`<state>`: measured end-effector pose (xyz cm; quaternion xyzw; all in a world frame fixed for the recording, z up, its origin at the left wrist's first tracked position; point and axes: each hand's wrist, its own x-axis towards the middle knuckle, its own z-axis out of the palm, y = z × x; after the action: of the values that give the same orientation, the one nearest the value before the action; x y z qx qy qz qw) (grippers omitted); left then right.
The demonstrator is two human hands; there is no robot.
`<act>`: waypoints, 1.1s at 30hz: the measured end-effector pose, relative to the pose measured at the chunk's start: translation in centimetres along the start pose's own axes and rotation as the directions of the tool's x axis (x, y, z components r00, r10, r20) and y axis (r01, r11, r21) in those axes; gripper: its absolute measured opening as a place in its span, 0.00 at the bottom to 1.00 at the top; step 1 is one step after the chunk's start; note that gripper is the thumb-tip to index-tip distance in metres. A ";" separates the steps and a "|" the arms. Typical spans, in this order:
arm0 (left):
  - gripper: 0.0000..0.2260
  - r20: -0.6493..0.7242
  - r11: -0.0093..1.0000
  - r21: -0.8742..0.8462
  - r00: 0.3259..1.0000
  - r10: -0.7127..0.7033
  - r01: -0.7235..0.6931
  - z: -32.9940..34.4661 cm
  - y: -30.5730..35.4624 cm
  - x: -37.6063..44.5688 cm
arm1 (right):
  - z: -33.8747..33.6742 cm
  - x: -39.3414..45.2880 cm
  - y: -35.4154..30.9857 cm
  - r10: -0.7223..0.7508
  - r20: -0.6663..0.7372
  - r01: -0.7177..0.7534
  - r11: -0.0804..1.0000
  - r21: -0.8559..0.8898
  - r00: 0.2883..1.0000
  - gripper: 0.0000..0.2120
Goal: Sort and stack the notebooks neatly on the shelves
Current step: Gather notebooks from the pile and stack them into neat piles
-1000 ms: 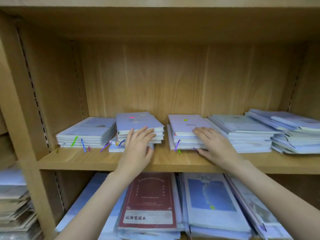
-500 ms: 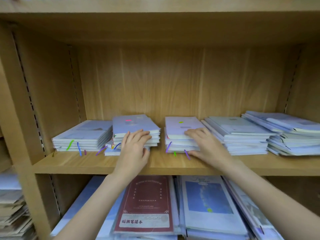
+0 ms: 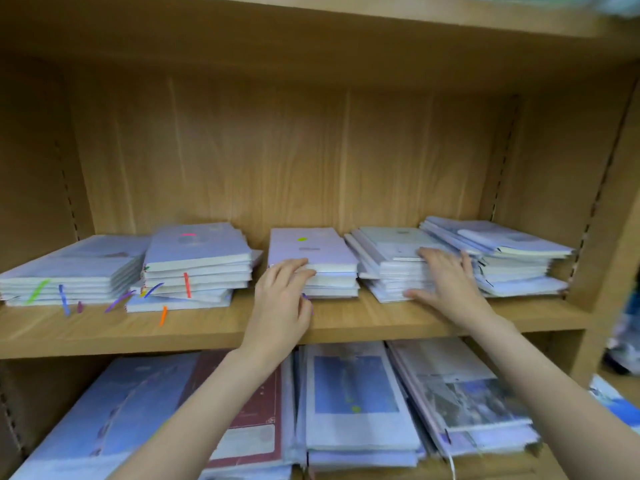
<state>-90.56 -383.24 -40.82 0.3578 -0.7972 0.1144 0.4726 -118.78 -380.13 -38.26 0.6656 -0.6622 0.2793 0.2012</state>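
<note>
Two wooden shelves fill the view. Nearest, the lower shelf (image 3: pixel 512 474) carries wide notebooks lying flat side by side: a pale blue one, a dark red notebook (image 3: pixel 258 420), a white one with a blue panel, and a slanted pile at the right. Above it runs the middle shelf board (image 3: pixel 138 332), backed by a wood-grain panel, with pegged side walls. Five stacks of pale notebooks sit in a row on this board, some with coloured ribbon markers hanging from their front edges.

The left hand (image 3: pixel 280 306) rests against the front left corner of the centre stack (image 3: pixel 318 258); its fingers (image 3: pixel 294 266) curl lightly over the top edge while the thumb lies lower against the pages, so it grips the corner. The right hand (image 3: pixel 446 285) lies spread on the fourth stack (image 3: pixel 391 258), fingers fairly straight across its top and front, the thumb low by the board. That stack touches the skewed fifth stack (image 3: pixel 512 258) at the far right.
</note>
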 end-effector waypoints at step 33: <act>0.33 0.300 0.954 0.184 0.938 0.173 -0.235 11.5 15.3 8.0 | -6.8 -2.8 15.5 0.002 0.022 0.001 0.990 -0.138 1.000 0.43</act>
<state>-111.02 -381.93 -37.77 0.3349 -0.8717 0.1976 0.2982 -134.81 -374.32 -36.46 0.6529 -0.6824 0.2254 0.2394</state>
